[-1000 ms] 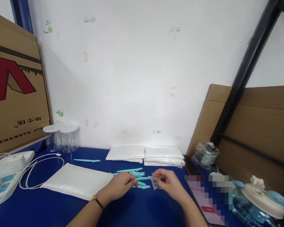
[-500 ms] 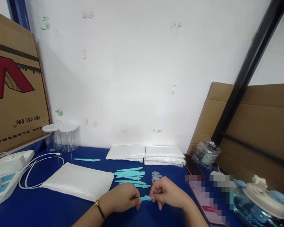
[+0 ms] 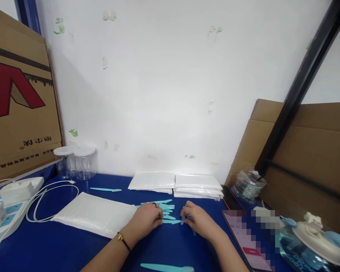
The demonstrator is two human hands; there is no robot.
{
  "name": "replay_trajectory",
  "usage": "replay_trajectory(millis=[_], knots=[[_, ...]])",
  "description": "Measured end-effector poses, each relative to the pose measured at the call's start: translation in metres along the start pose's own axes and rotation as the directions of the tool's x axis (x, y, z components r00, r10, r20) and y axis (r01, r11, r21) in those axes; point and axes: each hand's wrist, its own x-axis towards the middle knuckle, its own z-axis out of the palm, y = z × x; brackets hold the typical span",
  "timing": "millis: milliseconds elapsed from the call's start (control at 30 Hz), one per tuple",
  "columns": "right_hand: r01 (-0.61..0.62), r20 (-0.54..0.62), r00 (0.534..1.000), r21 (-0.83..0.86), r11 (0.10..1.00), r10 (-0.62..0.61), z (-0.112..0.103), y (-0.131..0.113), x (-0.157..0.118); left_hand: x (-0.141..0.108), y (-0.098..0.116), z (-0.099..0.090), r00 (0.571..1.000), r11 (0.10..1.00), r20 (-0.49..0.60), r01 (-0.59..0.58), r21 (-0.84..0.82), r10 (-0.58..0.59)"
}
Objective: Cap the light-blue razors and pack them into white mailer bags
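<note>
Several teal eyebrow razors lie in a loose pile at the middle of the blue table. My left hand reaches over the left part of this pile, its fingers closed at the handle of the nearest razor. To the right of the pile, my right hand has its fingers bent around a small translucent blade cap; other caps are mostly hidden beneath it. One more razor rests by itself at the near edge, its right end looking capped. Another razor lies apart, further back on the left.
A white padded mailer lies left of my hands. Stacked white mailers stand by the wall. Clear jars, a power strip and a white cable are on the left; a phone and a water bottle are on the right.
The razor that both hands held at its capped end has been let go and lies at the near edge. My left hand has moved up to the pile, my right hand to the caps.
</note>
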Motion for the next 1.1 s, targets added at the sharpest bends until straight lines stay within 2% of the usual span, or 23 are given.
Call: replay_trajectory(millis=[200, 400, 767, 1100], knots=[[-0.028, -0.021, 0.999, 0.034, 0.999, 0.029, 0.000, 0.003, 0.001, 0.000, -0.002, 0.001, 1.000, 0.995, -0.010, -0.017, 0.101, 0.018], [-0.043, -0.039, 0.998, 0.132, 0.990, 0.049, 0.003, 0.006, -0.002, -0.002, -0.003, -0.005, 1.000, 0.996, 0.003, -0.015, 0.086, 0.015], [-0.008, -0.123, 0.992, 0.169, 0.986, 0.029, 0.004, 0.000, 0.000, -0.001, -0.005, -0.003, 1.000, 0.998, 0.017, -0.016, 0.056, 0.015], [-0.020, -0.049, 0.998, 0.265, 0.964, 0.034, 0.012, -0.003, 0.003, 0.000, -0.007, 0.001, 1.000, 1.000, 0.006, -0.025, 0.019, 0.025]])
